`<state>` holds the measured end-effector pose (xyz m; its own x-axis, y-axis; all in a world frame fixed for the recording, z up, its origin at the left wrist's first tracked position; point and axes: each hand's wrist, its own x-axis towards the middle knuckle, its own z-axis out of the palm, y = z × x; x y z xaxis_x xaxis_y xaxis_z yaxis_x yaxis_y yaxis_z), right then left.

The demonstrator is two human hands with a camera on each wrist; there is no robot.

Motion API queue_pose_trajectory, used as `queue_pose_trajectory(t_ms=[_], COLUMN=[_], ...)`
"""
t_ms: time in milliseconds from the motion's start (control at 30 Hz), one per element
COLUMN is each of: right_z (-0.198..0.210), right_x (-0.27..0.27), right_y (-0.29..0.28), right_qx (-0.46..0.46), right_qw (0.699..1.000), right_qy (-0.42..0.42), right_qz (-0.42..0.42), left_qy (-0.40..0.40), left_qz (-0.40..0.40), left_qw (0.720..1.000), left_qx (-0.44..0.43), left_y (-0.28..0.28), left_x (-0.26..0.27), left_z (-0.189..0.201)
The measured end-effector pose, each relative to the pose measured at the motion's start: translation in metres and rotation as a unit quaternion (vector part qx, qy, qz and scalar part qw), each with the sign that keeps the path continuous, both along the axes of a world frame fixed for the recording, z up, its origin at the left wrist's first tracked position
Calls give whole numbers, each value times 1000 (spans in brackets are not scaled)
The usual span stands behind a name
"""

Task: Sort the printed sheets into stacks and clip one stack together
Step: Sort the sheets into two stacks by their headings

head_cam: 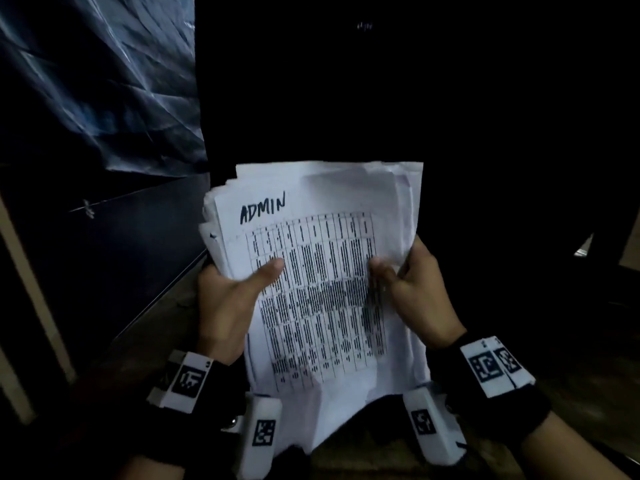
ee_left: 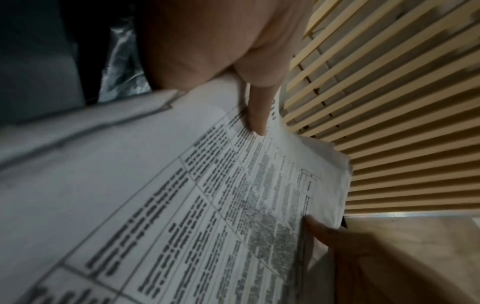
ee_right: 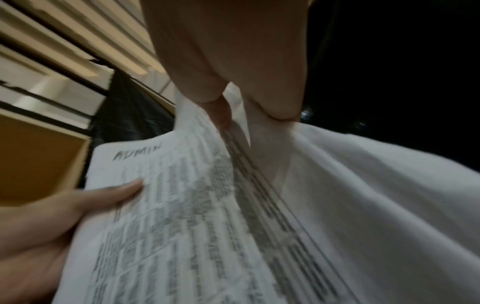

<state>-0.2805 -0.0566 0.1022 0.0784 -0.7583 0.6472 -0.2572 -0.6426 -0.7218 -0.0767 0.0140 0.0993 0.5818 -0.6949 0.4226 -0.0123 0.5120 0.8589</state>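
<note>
A loose stack of printed sheets [head_cam: 318, 278] is held up in front of me, its top sheet carrying a dense table and the handwritten word ADMIN. My left hand [head_cam: 225, 299] grips the stack's left edge, thumb pressed on the top sheet. My right hand [head_cam: 412, 289] pinches the right edge, thumb on the printed table, fingers behind. In the left wrist view the stack of sheets [ee_left: 182, 205] fills the frame under my thumb [ee_left: 257, 115]. The right wrist view shows the sheets [ee_right: 207, 226] buckled at my pinching fingers [ee_right: 221, 111]. No clip is in view.
The room is dim. A dark crinkled plastic sheet [head_cam: 100, 84] hangs at the left over a dark ledge [head_cam: 121, 271]. A large black surface [head_cam: 450, 98] stands behind the paper. Pale wooden slats [ee_left: 389, 102] and a wooden surface [ee_left: 415, 246] lie nearby.
</note>
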Motion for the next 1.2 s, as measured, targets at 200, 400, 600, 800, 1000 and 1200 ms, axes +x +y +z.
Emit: queue_pose_trajectory(t_ms=[200,400,600,800,1000,1200], right_z=[12,-37,-10,33,41,24], right_x=[10,5,1,21,25,-15], right_y=[9,0,-5,9,22,17], right_qx=[-61,101,66,-50,-129,-13], right_qw=[998,995,997,975,942,902], right_qy=[3,-2,38,215,308,426], right_qz=[-34,18,8,31,-22,-72], left_qy=[-44,-26,-259,-437,-291,-191], left_qz=[41,8,196,146,-11,-14], left_qw=[998,997,945,878,942,971], left_qx=[-30,76,36,128,165,140], left_y=[1,-2,25,47,34,26], left_x=[-9,4,18,22,56,63], left_z=[25,-9,37,80,53,6])
